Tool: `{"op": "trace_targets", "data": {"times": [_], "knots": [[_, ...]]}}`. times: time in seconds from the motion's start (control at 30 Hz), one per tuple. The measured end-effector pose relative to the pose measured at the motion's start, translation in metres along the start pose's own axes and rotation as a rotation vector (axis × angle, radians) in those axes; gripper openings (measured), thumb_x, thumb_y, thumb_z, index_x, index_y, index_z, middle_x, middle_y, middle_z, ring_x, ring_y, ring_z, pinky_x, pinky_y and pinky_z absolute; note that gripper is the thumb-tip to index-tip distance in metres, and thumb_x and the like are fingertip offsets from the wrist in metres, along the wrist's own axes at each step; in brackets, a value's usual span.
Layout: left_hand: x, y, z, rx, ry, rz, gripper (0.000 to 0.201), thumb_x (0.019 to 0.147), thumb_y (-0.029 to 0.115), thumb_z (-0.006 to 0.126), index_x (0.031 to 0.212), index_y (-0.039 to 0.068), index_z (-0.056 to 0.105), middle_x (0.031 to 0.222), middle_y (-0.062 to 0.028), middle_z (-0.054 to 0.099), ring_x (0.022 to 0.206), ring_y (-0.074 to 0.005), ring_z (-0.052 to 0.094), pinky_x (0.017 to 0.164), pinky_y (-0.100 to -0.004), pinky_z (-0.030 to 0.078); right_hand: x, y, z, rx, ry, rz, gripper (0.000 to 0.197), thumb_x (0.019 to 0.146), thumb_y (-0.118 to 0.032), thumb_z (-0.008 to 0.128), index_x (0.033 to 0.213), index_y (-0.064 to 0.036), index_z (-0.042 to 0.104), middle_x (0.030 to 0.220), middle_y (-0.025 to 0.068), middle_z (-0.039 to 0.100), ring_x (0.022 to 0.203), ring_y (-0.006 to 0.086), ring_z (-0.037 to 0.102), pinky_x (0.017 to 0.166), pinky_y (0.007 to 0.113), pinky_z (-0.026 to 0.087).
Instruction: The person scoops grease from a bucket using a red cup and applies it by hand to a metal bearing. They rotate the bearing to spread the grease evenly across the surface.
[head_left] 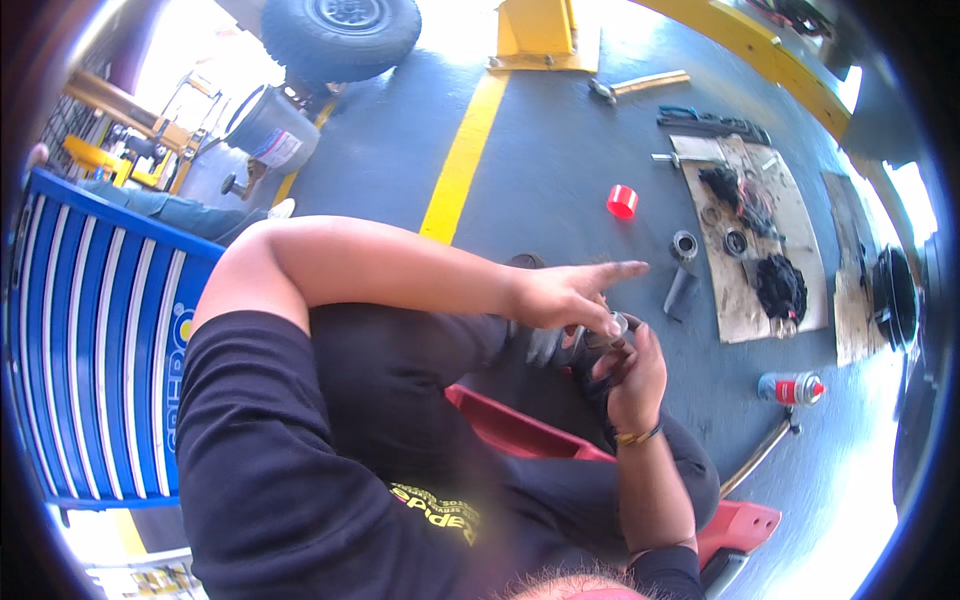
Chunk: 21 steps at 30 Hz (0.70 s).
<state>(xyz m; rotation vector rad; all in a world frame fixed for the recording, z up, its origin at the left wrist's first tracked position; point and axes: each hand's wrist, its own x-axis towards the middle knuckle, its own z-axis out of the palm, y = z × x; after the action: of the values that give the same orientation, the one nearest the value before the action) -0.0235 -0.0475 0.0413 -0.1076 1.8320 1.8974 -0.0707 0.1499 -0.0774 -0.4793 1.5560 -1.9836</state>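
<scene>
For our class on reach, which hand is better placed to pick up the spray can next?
Probably the right hand: it is nearer the spray can, on its right; the left hand is farther off.

Tool cabinet [95, 340] stands at left. On the floor [560, 150], cardboard sheet [736, 308] lies ahead and right of the right hand [638, 378], bearing a rag [780, 288] and a ring [728, 241]. One hammer [650, 84] lies beyond, spray can [790, 388] nearer.

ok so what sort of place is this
Most likely a vehicle repair workshop: there is a big wheel with a treaded tyre, a blue cabinet of drawers, and a hammer lying on the floor.
</scene>
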Motion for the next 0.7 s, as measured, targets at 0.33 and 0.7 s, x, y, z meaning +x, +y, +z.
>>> {"op": "trace_targets", "data": {"times": [0.33, 0.7], "knots": [[-0.002, 0.006, -0.004, -0.09, 0.051, 0.121, 0.093, 0.094, 0.02, 0.062, 0.162, 0.006, 0.001, 0.113, -0.0187, 0.066, 0.083, -0.0165, 0.063, 0.074, -0.03, 0.049, 0.02, 0.003, -0.002, -0.413, 0.062, -0.789, 0.06, 0.082, -0.007, 0.078, 0.135, -0.0092, 0.05, 0.129, 0.018, 0.054, 0.092, 0.0247, 0.065, 0.078, 0.035, 0.054], [-0.003, 0.008, -0.003, 0.0, 0.083, 0.043, 0.093, 0.092, 0.028, 0.062, 0.162, 0.003, 0.005, 0.121, -0.0238, 0.065, 0.088, -0.0171, 0.063, 0.076, -0.0276, 0.048, 0.01, 0.004, -0.012, 0.093, -0.191, 0.022, 0.038, 0.101, -0.033, 0.057, 0.119, 0.0, 0.059, 0.096, 0.0137, 0.07, 0.082, 0.0217, 0.068, 0.08, 0.034, 0.054]]}}
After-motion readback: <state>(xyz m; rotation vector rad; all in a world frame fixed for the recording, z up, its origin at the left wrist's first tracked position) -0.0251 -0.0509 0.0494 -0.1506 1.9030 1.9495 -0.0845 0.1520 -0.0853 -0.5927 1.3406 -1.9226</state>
